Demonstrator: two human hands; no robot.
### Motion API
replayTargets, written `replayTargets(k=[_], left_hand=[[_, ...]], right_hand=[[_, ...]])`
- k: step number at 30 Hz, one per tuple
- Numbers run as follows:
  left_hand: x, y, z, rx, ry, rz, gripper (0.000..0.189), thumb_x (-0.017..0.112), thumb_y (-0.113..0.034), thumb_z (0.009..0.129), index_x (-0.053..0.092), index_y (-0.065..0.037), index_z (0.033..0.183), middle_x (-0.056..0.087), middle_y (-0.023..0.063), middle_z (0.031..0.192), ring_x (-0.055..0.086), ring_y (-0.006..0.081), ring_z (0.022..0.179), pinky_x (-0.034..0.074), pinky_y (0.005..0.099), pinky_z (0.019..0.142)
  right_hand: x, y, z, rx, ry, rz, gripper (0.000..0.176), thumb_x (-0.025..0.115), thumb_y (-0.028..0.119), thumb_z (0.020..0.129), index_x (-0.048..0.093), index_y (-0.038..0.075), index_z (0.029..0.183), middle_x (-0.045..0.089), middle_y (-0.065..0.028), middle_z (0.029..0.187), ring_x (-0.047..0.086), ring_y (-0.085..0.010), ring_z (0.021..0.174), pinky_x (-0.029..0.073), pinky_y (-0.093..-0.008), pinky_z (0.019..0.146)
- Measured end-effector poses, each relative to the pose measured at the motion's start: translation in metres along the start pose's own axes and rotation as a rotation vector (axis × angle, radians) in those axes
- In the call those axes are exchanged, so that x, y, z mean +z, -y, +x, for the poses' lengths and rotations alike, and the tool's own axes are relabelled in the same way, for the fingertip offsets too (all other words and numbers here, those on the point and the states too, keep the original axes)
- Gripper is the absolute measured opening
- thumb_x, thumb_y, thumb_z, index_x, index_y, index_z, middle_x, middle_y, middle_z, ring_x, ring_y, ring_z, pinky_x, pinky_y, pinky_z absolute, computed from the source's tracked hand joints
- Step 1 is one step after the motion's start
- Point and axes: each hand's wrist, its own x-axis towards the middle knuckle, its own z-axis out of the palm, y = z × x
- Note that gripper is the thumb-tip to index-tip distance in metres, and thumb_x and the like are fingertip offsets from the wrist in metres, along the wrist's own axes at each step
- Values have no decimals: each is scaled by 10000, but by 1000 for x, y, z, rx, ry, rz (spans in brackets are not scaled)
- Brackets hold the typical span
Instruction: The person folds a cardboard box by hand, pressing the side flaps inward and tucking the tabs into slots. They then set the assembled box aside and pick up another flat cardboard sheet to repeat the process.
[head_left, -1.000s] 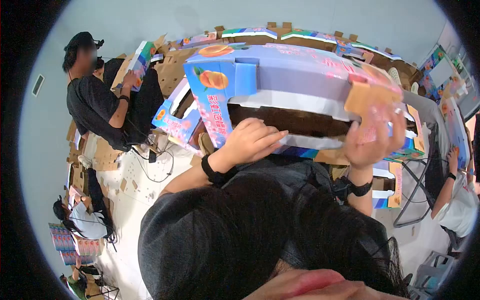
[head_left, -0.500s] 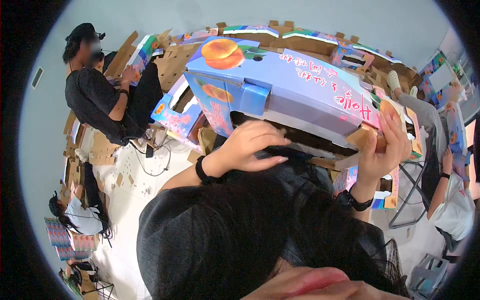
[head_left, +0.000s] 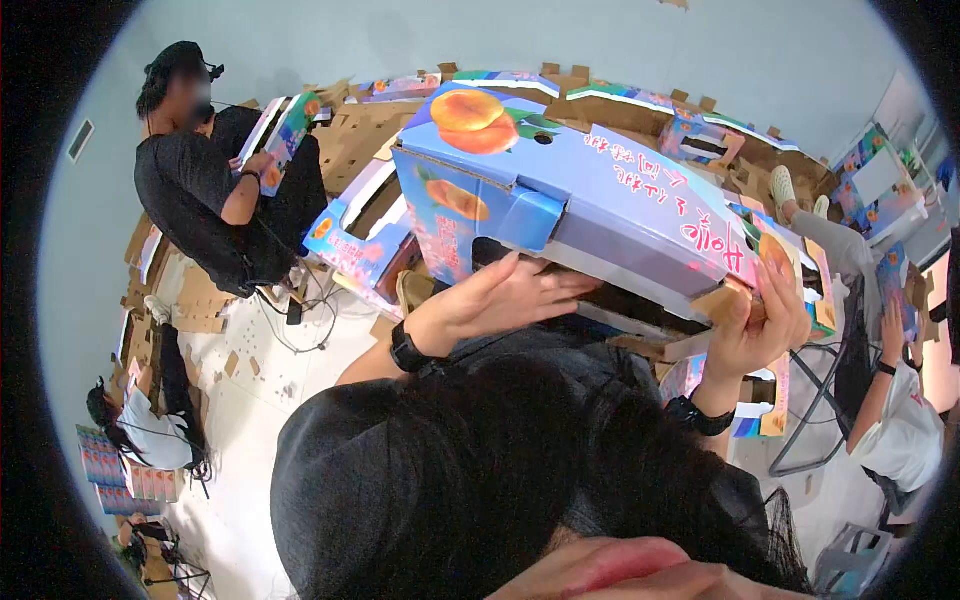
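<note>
box (head_left: 600, 190) above hands (head_left: 505, 300), co-worker (head_left: 205, 200) left

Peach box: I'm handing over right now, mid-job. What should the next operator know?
Left hand: open, fingers flat against the underside of the box, near its left end.
Right hand: shut on the box's right end, thumb on a brown flap.
Box: held in the air, printed top up, right end lower.
Done: sides and top look formed.
Left: the underside looks open, flaps there not yet folded shut.
Nearby: a second box lies behind, beside a co-worker in black.
</note>
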Motion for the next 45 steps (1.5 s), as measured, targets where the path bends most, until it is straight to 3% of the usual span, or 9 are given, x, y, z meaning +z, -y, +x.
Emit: replayTargets(k=[3, 9, 12, 24, 27, 30, 39, 42, 45], left_hand=[[-10, 8, 11, 147, -76, -213, 678, 487, -503, 977, 324, -97, 1496, 381, 111, 1517, 336, 269, 1411, 245, 442, 1156], [-26, 3, 11, 373, -161, -289, 661, 719, -288, 830, 442, -101, 1400, 545, 64, 1367, 475, 257, 1289, 318, 451, 1110], [-34, 3, 14, 405, -223, -370, 683, 733, -261, 798, 447, -112, 1400, 539, 62, 1378, 464, 267, 1302, 305, 465, 1119], [-30, -8, 31, 378, -98, -364, 649, 710, -218, 826, 449, -98, 1408, 545, 66, 1384, 469, 267, 1313, 291, 478, 1136], [-30, -7, 29, 333, -309, -224, 720, 753, -335, 773, 482, -131, 1408, 504, 91, 1433, 434, 321, 1340, 275, 539, 1138], [-31, -6, 27, 363, -300, -226, 709, 755, -345, 781, 489, -132, 1402, 524, 90, 1413, 447, 314, 1330, 293, 534, 1131], [-21, -8, 26, 364, -363, -225, 749, 767, -437, 780, 480, -152, 1412, 493, 63, 1446, 423, 302, 1349, 253, 524, 1148], [-16, -15, 18, 239, -275, -358, 756, 757, -438, 793, 460, -153, 1427, 444, 86, 1484, 392, 321, 1371, 222, 518, 1165], [-9, -25, 13, 171, -223, -467, 669, 706, -336, 857, 432, -117, 1427, 476, 120, 1441, 388, 341, 1372, 249, 535, 1156]], right_hand=[[1, 1, -4, 25, -23, -23, 434, 555, 526, 951, 683, 136, 1092, 707, -9, 1103, 608, -203, 967, 349, -340, 878], [-3, 8, -7, 17, 2, -48, 450, 529, 543, 959, 681, 144, 1102, 705, 0, 1110, 595, -201, 988, 352, -339, 897], [-2, 11, -6, 15, 13, -54, 447, 535, 535, 959, 683, 140, 1105, 704, -6, 1110, 594, -204, 994, 359, -340, 898], [-6, 5, -11, 51, 15, -62, 412, 549, 452, 966, 685, 101, 1134, 691, -31, 1135, 587, -223, 1000, 366, -348, 885], [-7, 4, -11, 28, 18, -69, 399, 558, 419, 950, 676, 96, 1152, 691, -37, 1139, 587, -230, 1013, 361, -356, 894], [-7, 8, -8, 13, 27, -32, 398, 568, 402, 927, 671, 95, 1160, 688, -43, 1151, 585, -233, 1033, 355, -364, 909], [-6, 13, -4, 12, 53, -61, 485, 648, 503, 878, 679, 111, 1162, 681, -24, 1143, 578, -225, 1048, 340, -366, 931], [-5, 10, -4, 34, 46, -62, 510, 682, 543, 844, 694, 130, 1143, 682, -10, 1116, 574, -220, 1025, 337, -366, 918], [-4, 11, -3, 54, 43, -59, 488, 690, 541, 836, 709, 147, 1122, 681, -5, 1100, 570, -218, 1004, 336, -367, 897]])
